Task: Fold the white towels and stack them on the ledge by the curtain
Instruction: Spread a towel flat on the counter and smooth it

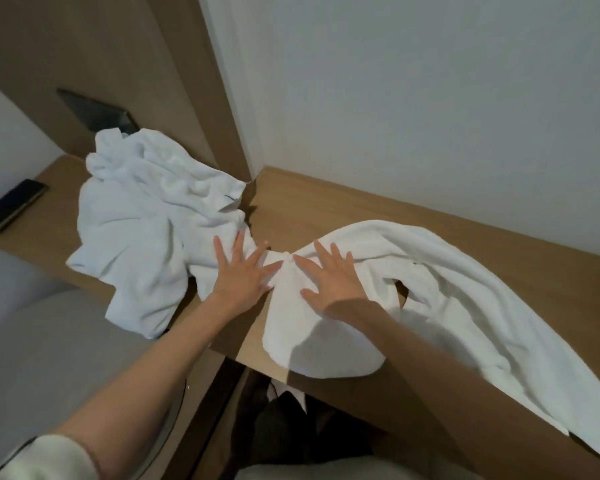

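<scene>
The left hand (239, 273) and right hand (331, 284) are laid flat, fingers spread, on the ledge (326, 209), with a crumpled heap (146, 209) left of them and a long towel (447, 271) trailing right, presumably pressed smooth for folding.

A phone (13, 206) lies left of towels (146, 216) on the ledge (326, 209).

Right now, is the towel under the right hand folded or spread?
Spread, unfolded: the towel lies rumpled along the ledge, one end hanging over its front edge.
</scene>
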The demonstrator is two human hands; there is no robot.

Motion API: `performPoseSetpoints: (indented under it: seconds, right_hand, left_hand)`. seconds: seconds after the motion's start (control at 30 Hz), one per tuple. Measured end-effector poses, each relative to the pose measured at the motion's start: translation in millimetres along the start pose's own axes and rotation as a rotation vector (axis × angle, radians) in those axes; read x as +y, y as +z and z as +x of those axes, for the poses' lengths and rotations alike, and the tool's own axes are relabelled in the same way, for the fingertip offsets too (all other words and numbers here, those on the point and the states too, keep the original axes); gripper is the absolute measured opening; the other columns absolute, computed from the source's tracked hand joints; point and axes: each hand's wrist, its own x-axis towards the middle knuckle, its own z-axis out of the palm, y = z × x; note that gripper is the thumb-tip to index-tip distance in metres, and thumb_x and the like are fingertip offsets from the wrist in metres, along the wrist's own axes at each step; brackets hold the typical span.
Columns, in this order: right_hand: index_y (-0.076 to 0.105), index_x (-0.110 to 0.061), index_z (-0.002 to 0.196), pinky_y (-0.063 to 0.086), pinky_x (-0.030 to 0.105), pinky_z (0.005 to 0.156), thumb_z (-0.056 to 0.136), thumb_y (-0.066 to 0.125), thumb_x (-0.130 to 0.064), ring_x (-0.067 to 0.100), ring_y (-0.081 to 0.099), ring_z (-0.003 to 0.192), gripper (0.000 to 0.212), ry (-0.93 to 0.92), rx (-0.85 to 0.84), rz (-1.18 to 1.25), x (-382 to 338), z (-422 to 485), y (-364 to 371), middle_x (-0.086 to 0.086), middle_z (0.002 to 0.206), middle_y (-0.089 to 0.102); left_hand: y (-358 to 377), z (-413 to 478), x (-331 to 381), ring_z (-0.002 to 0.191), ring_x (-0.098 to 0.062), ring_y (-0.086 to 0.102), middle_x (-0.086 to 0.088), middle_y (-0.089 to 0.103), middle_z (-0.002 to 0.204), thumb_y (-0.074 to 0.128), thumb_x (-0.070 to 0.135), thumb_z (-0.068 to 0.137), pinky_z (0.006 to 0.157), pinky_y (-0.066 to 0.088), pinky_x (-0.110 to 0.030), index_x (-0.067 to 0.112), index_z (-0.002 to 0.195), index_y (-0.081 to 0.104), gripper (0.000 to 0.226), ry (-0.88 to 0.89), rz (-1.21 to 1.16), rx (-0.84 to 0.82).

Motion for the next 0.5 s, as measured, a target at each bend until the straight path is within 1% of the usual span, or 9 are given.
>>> performPoseSetpoints:
  seconds: [0.07, 0.13, 0.2, 0.23, 0.3, 0.33, 0.4, 0.47, 0.5]
  right_hand:
    - [0.006, -0.044, 0.15, -0.008, 0.052, 0.115, 0.095, 0.046, -0.047, 0.037, -0.017, 0.145, 0.068, 0.033, -0.063, -0.008, -4.9, 14.8, 9.7, 0.003, 0.16, -0.016]
    - [0.005, -0.042, 0.151, -0.002, 0.057, 0.115, 0.092, 0.051, -0.051, 0.044, -0.014, 0.143, 0.076, 0.043, -0.066, -0.002, -9.6, 27.9, 19.4, 0.007, 0.16, -0.014]
    - [0.007, -0.04, 0.151, 0.001, 0.059, 0.114, 0.087, 0.055, -0.056, 0.045, -0.008, 0.144, 0.082, 0.038, -0.051, -0.003, -14.9, 40.6, 26.7, 0.01, 0.16, -0.007]
    - [0.008, -0.039, 0.151, 0.002, 0.058, 0.114, 0.086, 0.056, -0.057, 0.043, -0.005, 0.144, 0.083, 0.029, -0.055, -0.004, -17.9, 47.8, 29.2, 0.011, 0.16, -0.003]
    - [0.011, -0.037, 0.151, 0.001, 0.056, 0.115, 0.085, 0.057, -0.056, 0.039, 0.0, 0.145, 0.083, 0.005, -0.08, -0.01, -24.9, 62.8, 32.2, 0.009, 0.159, 0.006]
    - [0.012, -0.037, 0.151, 0.001, 0.054, 0.115, 0.085, 0.057, -0.054, 0.037, 0.003, 0.144, 0.082, -0.012, -0.093, -0.022, -29.0, 70.0, 33.1, 0.009, 0.157, 0.012]
    - [0.01, -0.037, 0.151, 0.0, 0.053, 0.115, 0.087, 0.055, -0.05, 0.032, 0.008, 0.145, 0.079, -0.051, -0.124, -0.043, -40.1, 82.5, 36.5, 0.008, 0.156, 0.018]
    - [0.004, -0.038, 0.151, -0.005, 0.051, 0.116, 0.09, 0.054, -0.046, 0.03, 0.002, 0.147, 0.079, -0.088, -0.161, -0.038, -57.4, 93.3, 42.4, 0.007, 0.16, 0.01]
    - [0.001, -0.039, 0.151, -0.007, 0.049, 0.116, 0.091, 0.054, -0.043, 0.029, -0.003, 0.148, 0.08, -0.102, -0.175, -0.022, -67.8, 99.0, 45.5, 0.007, 0.161, 0.004]
  left_hand:
    - [9.9, 3.2, -10.3, 0.14, -0.051, -0.012, -0.007, 0.004, 0.161, 0.033, 0.062, 0.093, 0.094, -0.017, -0.077, 0.053, 0.144, 0.016, 0.056, 0.018, 0.053, -0.026]
    - [16.1, 7.6, -18.1, 0.139, -0.052, -0.014, -0.011, 0.003, 0.16, 0.031, 0.059, 0.095, 0.092, -0.024, -0.076, 0.056, 0.143, 0.014, 0.051, 0.03, 0.059, -0.029]
    - [20.5, 10.5, -25.2, 0.14, -0.05, -0.014, -0.013, 0.003, 0.16, 0.035, 0.043, 0.1, 0.089, -0.031, -0.071, 0.056, 0.143, 0.017, 0.048, 0.037, 0.007, 0.001]
    - [21.9, 10.5, -29.7, 0.141, -0.048, -0.011, -0.014, 0.007, 0.159, 0.038, 0.033, 0.101, 0.09, -0.031, -0.069, 0.054, 0.143, 0.022, 0.05, 0.04, -0.032, 0.032]
    - [23.7, 9.0, -43.1, 0.144, -0.044, 0.0, -0.014, 0.022, 0.156, 0.046, 0.017, 0.097, 0.096, -0.026, -0.066, 0.045, 0.14, 0.04, 0.051, 0.052, -0.127, 0.092]
    - [25.4, 8.2, -52.0, 0.145, -0.041, 0.005, -0.012, 0.027, 0.155, 0.047, 0.011, 0.095, 0.098, -0.025, -0.063, 0.04, 0.139, 0.045, 0.053, 0.056, -0.155, 0.112]
    - [31.9, 5.9, -72.0, 0.147, -0.03, 0.001, -0.006, 0.02, 0.158, 0.042, 0.006, 0.094, 0.099, -0.031, -0.054, 0.038, 0.143, 0.038, 0.058, 0.053, -0.127, 0.102]
    - [41.0, 3.2, -93.5, 0.147, -0.023, -0.006, -0.002, 0.01, 0.16, 0.039, 0.007, 0.094, 0.1, -0.034, -0.049, 0.038, 0.146, 0.029, 0.061, 0.032, -0.092, 0.073]
    - [45.2, 1.9, -104.7, 0.147, -0.022, -0.007, 0.0, 0.008, 0.16, 0.039, 0.007, 0.094, 0.104, -0.03, -0.049, 0.038, 0.146, 0.028, 0.061, 0.015, -0.09, 0.063]
